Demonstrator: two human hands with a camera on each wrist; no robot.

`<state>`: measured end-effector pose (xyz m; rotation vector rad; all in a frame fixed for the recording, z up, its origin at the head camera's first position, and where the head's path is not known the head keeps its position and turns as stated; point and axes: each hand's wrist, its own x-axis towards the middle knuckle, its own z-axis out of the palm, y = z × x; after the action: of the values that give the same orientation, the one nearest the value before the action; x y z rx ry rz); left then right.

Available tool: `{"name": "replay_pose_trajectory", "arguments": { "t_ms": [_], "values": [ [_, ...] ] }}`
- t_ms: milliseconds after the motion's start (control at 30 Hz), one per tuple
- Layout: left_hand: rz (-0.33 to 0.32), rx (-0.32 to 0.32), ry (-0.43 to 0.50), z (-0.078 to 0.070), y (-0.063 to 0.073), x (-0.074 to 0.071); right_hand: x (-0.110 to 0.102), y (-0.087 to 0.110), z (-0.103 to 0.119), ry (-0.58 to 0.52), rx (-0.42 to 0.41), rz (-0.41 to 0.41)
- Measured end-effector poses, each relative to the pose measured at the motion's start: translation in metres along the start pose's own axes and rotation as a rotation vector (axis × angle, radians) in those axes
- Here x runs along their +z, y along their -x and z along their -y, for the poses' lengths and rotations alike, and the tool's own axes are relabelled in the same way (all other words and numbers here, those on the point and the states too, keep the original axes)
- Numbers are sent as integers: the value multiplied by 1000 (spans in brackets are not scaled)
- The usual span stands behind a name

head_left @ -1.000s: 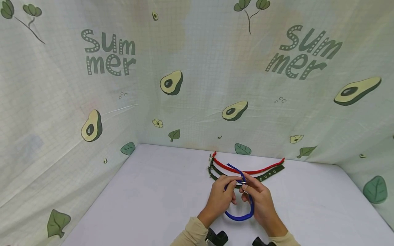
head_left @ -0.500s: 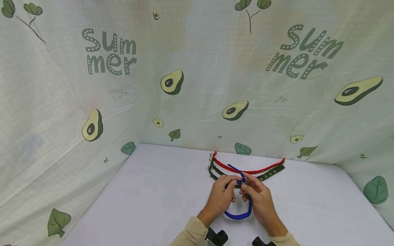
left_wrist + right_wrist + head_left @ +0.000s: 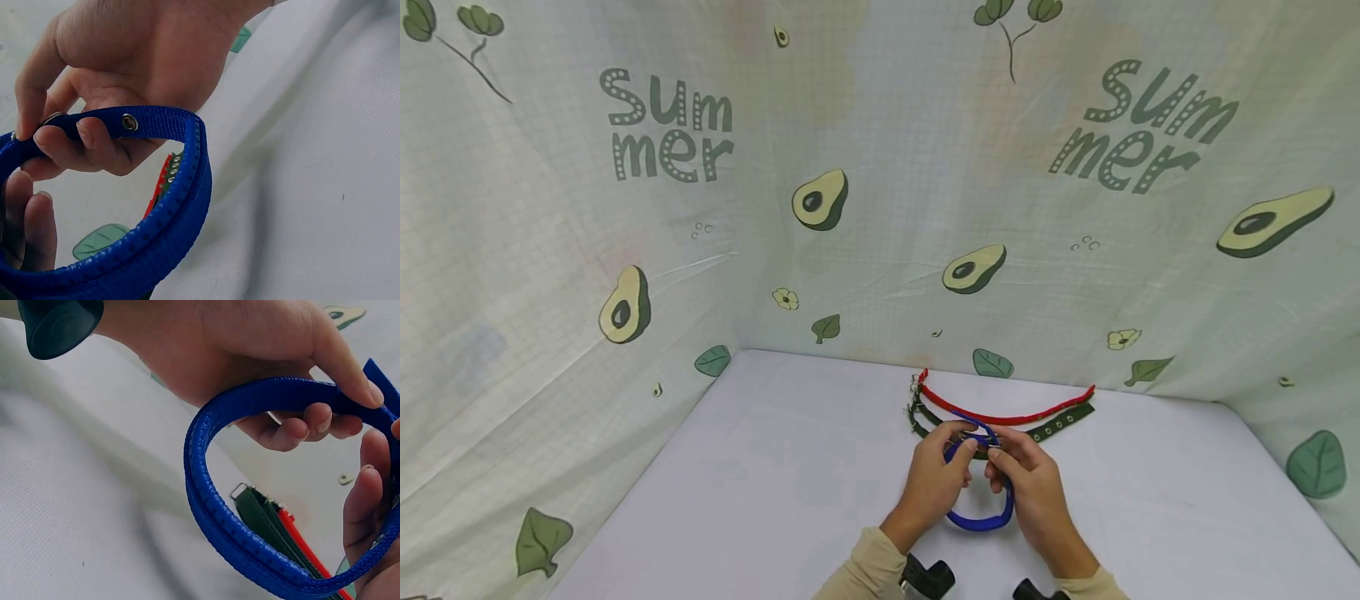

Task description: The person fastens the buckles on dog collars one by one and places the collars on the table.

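A blue dog collar point(image 3: 981, 524) is curved into a loop between both hands, above the table. My left hand point(image 3: 934, 479) pinches its strap at the upper left of the loop, while my right hand point(image 3: 1033, 483) grips the strap near the buckle at the upper right. The buckle itself is mostly hidden by fingers. In the left wrist view the collar point(image 3: 187, 206) shows a metal-rimmed eyelet point(image 3: 130, 122) and a padded inner side. Its pointed strap end point(image 3: 382, 381) sticks up past the thumb in the right wrist view.
Just beyond the hands, a red collar point(image 3: 1015, 419) and a dark green collar point(image 3: 1060, 422) with eyelets lie on the white table point(image 3: 775, 467). A patterned curtain point(image 3: 880, 208) rises behind the table's far edge.
My left fingers have risen slightly to the strap's free end, which stood up loose before and is now bent lower toward the left. The right hand has hardly moved.
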<state>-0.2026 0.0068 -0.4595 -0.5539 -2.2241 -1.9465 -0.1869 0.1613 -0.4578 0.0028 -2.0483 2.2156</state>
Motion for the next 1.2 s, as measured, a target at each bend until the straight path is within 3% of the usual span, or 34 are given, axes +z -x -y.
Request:
{"name": "replay_pose_trajectory", "arguments": {
  "t_ms": [167,500,800,1067,1200],
  "values": [
    [-18,-49,37,0,-2,-1,1,-1,0,-21,-3,-12],
    [-44,-54,74,0,-2,-1,2,0,1,-30,-15,-42],
    [-6,-90,135,1,-4,-3,4,0,-3,-96,-96,-90],
    [-17,-125,148,5,-4,-4,3,1,-2,-146,-82,-53],
    [-34,-125,133,4,-3,-3,2,2,-1,-119,-66,-40]
  ]
}}
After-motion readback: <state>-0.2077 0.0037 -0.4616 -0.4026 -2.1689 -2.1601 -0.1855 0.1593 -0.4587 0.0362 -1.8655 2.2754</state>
